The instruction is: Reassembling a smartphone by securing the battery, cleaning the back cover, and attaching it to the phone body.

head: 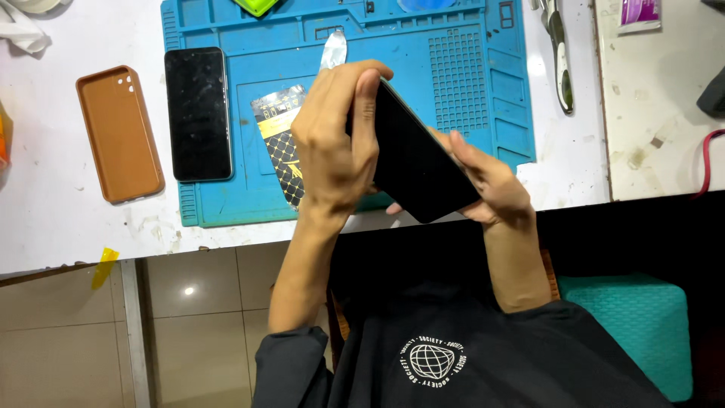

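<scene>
I hold a black smartphone tilted above the near edge of the blue work mat. My left hand grips its upper end, thumb and fingers pinching the top edge. My right hand supports the lower end from underneath, fingers along its right side. Under my left hand lies a black and yellow patterned packet, partly hidden. A thin metal pry blade pokes out just beyond my left fingers.
A second black phone lies on the mat's left edge, a brown phone case beside it on the white table. Metal tweezers rest right of the mat. A teal stool stands below right.
</scene>
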